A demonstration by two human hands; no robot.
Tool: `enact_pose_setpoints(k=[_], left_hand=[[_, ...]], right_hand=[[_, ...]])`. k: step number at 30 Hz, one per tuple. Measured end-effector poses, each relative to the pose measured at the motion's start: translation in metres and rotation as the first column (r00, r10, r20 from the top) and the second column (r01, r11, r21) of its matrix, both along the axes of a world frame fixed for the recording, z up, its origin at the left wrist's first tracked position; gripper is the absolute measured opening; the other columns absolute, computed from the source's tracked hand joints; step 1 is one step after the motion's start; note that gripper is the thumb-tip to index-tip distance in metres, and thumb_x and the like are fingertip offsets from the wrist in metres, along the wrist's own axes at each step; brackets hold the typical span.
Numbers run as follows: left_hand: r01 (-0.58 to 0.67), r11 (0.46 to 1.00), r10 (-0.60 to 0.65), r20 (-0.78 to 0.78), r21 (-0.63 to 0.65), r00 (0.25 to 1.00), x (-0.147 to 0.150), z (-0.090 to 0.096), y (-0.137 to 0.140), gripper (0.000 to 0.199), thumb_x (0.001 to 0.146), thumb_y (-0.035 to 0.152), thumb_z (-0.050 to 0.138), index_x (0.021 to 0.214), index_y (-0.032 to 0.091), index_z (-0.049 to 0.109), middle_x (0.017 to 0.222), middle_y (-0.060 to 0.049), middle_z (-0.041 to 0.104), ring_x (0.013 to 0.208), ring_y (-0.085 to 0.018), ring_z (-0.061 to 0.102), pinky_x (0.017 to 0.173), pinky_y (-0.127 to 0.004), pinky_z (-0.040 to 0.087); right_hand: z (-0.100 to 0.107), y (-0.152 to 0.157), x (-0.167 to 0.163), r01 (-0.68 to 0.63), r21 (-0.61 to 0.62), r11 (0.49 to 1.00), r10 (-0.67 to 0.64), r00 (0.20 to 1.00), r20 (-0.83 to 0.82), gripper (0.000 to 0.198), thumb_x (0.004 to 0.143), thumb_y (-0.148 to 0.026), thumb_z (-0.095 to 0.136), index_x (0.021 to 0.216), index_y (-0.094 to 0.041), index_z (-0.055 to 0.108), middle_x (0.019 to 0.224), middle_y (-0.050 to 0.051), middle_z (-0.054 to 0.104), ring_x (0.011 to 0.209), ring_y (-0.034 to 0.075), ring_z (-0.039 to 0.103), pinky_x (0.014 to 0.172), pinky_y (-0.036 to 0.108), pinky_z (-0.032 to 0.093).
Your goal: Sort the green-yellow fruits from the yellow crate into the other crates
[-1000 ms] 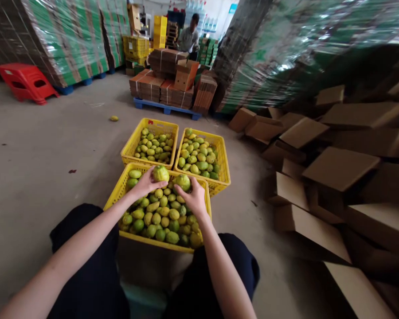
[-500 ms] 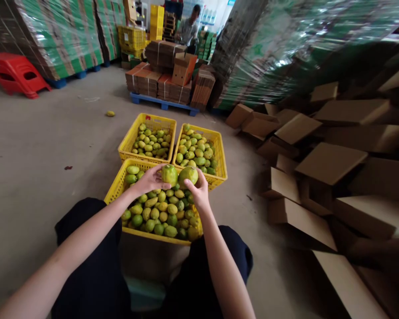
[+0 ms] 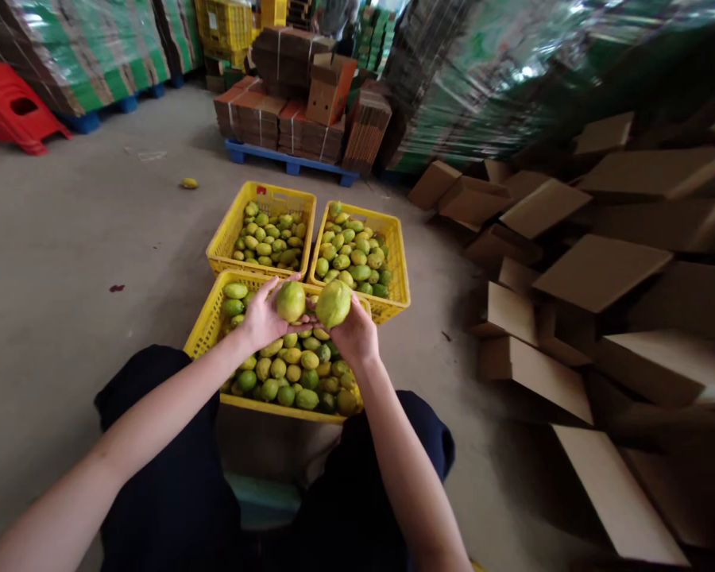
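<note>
The left hand [image 3: 262, 318] cradles a round yellow-green fruit [image 3: 291, 302]; the right hand [image 3: 357, 335] grips a second yellow-green fruit [image 3: 334, 303], both over the near yellow plastic crate [image 3: 204, 334]. Grey concrete floor [image 3: 65, 254] surrounds it; brown cardboard boxes [image 3: 601, 274] heap right, a red plastic stool [image 3: 0, 83] far left.

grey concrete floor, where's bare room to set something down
Widest bare floor: between the red plastic stool and the yellow plastic crates, with one stray yellow fruit on it. A narrower strip lies between the crates and the tumbled brown cardboard boxes. Crowded: under those boxes, and the near crate, full of yellow-green fruit beneath the left hand and right hand.
</note>
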State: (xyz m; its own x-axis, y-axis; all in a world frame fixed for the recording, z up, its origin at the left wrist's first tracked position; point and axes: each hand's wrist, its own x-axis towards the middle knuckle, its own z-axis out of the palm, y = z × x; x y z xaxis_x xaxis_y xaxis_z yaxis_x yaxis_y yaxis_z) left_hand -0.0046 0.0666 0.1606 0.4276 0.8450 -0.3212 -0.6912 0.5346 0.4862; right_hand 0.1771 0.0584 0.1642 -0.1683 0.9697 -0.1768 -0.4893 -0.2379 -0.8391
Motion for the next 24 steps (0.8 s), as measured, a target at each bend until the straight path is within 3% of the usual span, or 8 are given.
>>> enact_pose_setpoints(k=[4, 8, 10, 13, 16, 20, 24], left_hand=[[-0.030, 0.988, 0.020, -0.062, -0.151, 0.998, 0.008, -0.010, 0.005, 0.035, 0.090, 0.046, 0.052, 0.095, 0.014, 0.066, 0.073, -0.007, 0.069, 0.056, -0.018, 0.066, 0.055, -0.033, 0.059], [-0.098, 0.992, 0.087, -0.131, -0.076, 0.988, 0.017, -0.013, 0.004, 0.020, 0.084, 0.033, 0.060, 0.083, 0.014, 0.065, 0.068, -0.004, 0.066, 0.057, -0.015, 0.064, 0.046, -0.023, 0.052], [-0.182, 0.981, 0.168, -0.163, -0.070, 0.972, 0.021, -0.017, 0.003, 0.016, 0.081, 0.031, 0.063, 0.079, 0.015, 0.065, 0.067, -0.001, 0.065, 0.055, -0.013, 0.063, 0.046, -0.021, 0.051], [-0.254, 0.952, 0.224, -0.178, -0.169, 0.958, 0.024, -0.025, 0.003, 0.015, 0.083, 0.031, 0.062, 0.080, 0.016, 0.064, 0.065, 0.000, 0.065, 0.055, -0.012, 0.063, 0.052, -0.022, 0.054], [-0.307, 0.897, 0.273, -0.148, -0.319, 0.951, 0.023, -0.031, 0.004, 0.026, 0.094, 0.035, 0.047, 0.085, 0.018, 0.064, 0.066, -0.002, 0.066, 0.058, -0.014, 0.065, 0.057, -0.025, 0.056], [-0.340, 0.846, 0.318, -0.124, -0.410, 0.940, 0.019, -0.030, 0.001, 0.041, 0.099, 0.041, 0.032, 0.091, 0.018, 0.065, 0.068, -0.005, 0.067, 0.063, -0.017, 0.067, 0.059, -0.029, 0.058], [-0.294, 0.887, 0.292, -0.060, -0.357, 0.955, 0.018, -0.020, -0.003, 0.035, 0.095, 0.042, 0.045, 0.097, 0.013, 0.066, 0.068, -0.004, 0.065, 0.059, -0.015, 0.064, 0.061, -0.026, 0.059]], right_hand=[[-0.011, 0.003, -0.008, -0.039, -0.105, 0.994, 0.030, 0.996, -0.082, 0.038, 0.080, -0.052, 0.058, 0.102, -0.021, 0.061, 0.079, 0.003, 0.068, 0.061, 0.017, 0.059, 0.045, 0.025, 0.044], [-0.017, 0.001, -0.009, -0.006, -0.127, 0.992, -0.007, 0.995, -0.103, 0.031, 0.075, -0.051, 0.068, 0.085, -0.023, 0.059, 0.069, 0.000, 0.062, 0.057, 0.014, 0.055, 0.039, 0.022, 0.036], [-0.017, 0.000, -0.008, 0.036, -0.162, 0.986, -0.055, 0.991, -0.118, 0.035, 0.074, -0.055, 0.069, 0.082, -0.023, 0.057, 0.070, 0.000, 0.062, 0.061, 0.016, 0.058, 0.043, 0.023, 0.041], [-0.015, -0.002, -0.010, 0.087, -0.202, 0.975, -0.115, 0.985, -0.131, 0.041, 0.074, -0.062, 0.066, 0.085, -0.024, 0.058, 0.076, 0.002, 0.065, 0.074, 0.019, 0.064, 0.059, 0.028, 0.051], [-0.010, -0.002, -0.012, 0.088, -0.153, 0.984, -0.101, 0.992, -0.074, 0.040, 0.075, -0.061, 0.064, 0.089, -0.024, 0.058, 0.082, 0.003, 0.067, 0.081, 0.021, 0.064, 0.064, 0.030, 0.053], [-0.006, -0.002, -0.012, -0.048, -0.131, 0.990, 0.051, 0.998, 0.021, 0.038, 0.076, -0.056, 0.055, 0.090, -0.022, 0.061, 0.082, 0.006, 0.067, 0.078, 0.024, 0.066, 0.056, 0.032, 0.050], [-0.010, -0.002, -0.011, -0.108, -0.145, 0.984, 0.106, 0.994, -0.021, 0.036, 0.077, -0.056, 0.052, 0.085, -0.022, 0.060, 0.067, 0.002, 0.064, 0.056, 0.019, 0.060, 0.042, 0.026, 0.039]])
